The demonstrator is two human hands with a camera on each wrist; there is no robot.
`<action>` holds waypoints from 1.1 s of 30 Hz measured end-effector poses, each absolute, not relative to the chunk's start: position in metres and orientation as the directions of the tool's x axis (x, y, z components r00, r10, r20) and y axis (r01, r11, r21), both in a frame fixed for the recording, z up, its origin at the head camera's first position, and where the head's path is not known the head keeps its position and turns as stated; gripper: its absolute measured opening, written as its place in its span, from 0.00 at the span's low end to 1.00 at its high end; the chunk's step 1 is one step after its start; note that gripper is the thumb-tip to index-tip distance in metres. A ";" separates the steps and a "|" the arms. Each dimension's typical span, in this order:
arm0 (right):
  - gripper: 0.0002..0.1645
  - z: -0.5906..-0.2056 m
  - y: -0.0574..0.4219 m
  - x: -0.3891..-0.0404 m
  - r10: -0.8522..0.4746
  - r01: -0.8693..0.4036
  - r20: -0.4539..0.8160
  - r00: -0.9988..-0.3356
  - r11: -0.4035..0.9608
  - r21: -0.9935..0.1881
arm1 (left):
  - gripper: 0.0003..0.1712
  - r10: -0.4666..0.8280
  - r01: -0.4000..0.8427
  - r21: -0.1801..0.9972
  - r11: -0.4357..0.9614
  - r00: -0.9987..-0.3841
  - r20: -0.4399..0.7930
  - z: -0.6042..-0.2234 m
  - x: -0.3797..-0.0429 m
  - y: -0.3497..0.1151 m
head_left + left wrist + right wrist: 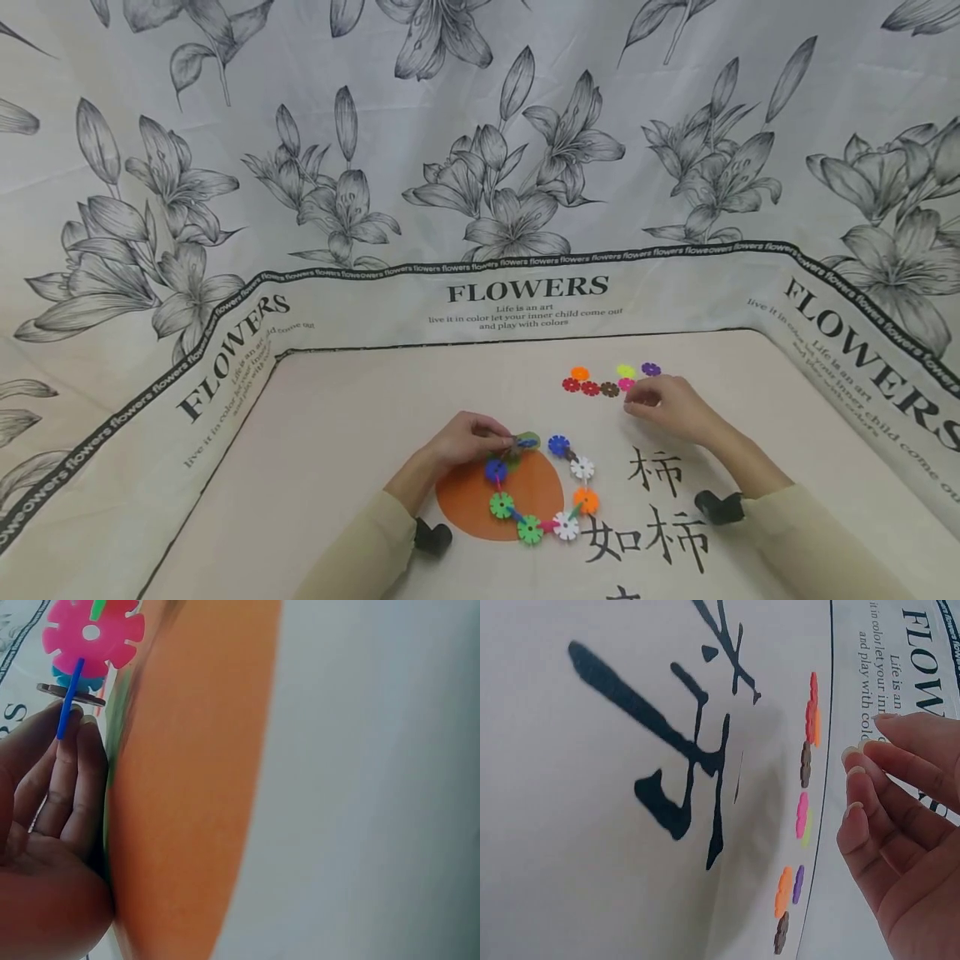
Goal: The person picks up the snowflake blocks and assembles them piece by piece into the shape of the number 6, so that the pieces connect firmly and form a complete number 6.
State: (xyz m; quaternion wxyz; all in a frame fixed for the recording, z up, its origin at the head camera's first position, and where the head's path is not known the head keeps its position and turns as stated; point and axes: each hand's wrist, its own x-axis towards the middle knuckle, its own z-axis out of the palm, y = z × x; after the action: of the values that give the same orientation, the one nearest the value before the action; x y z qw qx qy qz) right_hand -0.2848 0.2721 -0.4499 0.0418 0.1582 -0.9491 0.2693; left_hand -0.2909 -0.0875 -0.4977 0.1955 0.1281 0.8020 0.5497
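My left hand (pixel 468 439) pinches the upper end of a curved chain of slotted plastic snowflake discs, near a blue disc (pixel 527 443). In the left wrist view a brown disc (pixel 88 696) and a blue disc (pixel 70 701) sit at the fingertips, with a pink disc (pixel 91 634) beyond. The chain bends down through a green disc (pixel 530 529) and an orange disc (pixel 586 501) to a dark blue disc (pixel 558 447) at its other end. My right hand (pixel 671 404) hovers beside loose discs, its fingers loosely bent and nothing visible between them.
Loose discs lie near the back edge, among them a red disc (pixel 572 385), a brown disc (pixel 609 388) and a purple disc (pixel 651 368). The cloth has a printed orange circle (pixel 468 508) and black characters (pixel 656 471). A flower-print curtain (pixel 517 167) stands behind.
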 end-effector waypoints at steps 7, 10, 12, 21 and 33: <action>0.10 -0.455 0.274 -0.280 -0.259 -0.277 0.110 -0.960 0.800 -0.532 | 0.08 0.390 0.026 0.921 0.390 -0.910 -0.140 -0.499 -0.288 -0.083; 0.14 -0.458 0.266 -0.276 -0.277 -0.273 0.079 -0.958 0.782 -0.560 | 0.08 0.379 0.038 0.914 0.405 -0.916 -0.130 -0.498 -0.287 -0.081; 0.16 -0.460 0.260 -0.273 -0.292 -0.269 0.059 -0.955 0.763 -0.588 | 0.08 0.371 0.042 0.908 0.416 -0.920 -0.127 -0.498 -0.286 -0.080; 0.26 -0.471 0.230 -0.264 -0.444 -0.339 0.020 -0.896 0.654 -0.676 | 0.08 0.327 0.043 0.889 0.456 -0.937 -0.122 -0.496 -0.284 -0.076; 0.25 -0.472 0.198 -0.259 -0.475 -0.342 0.007 -0.880 0.623 -0.704 | 0.08 0.350 0.033 0.880 0.473 -0.924 -0.153 -0.493 -0.284 -0.077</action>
State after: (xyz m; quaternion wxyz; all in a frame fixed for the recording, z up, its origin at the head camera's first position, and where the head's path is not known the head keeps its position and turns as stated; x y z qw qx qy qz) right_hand -0.2593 0.1976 -0.4716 -0.0899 0.2278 -0.8962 0.3699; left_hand -0.2838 -0.0771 -0.4934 0.1581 0.1134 0.8436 0.5006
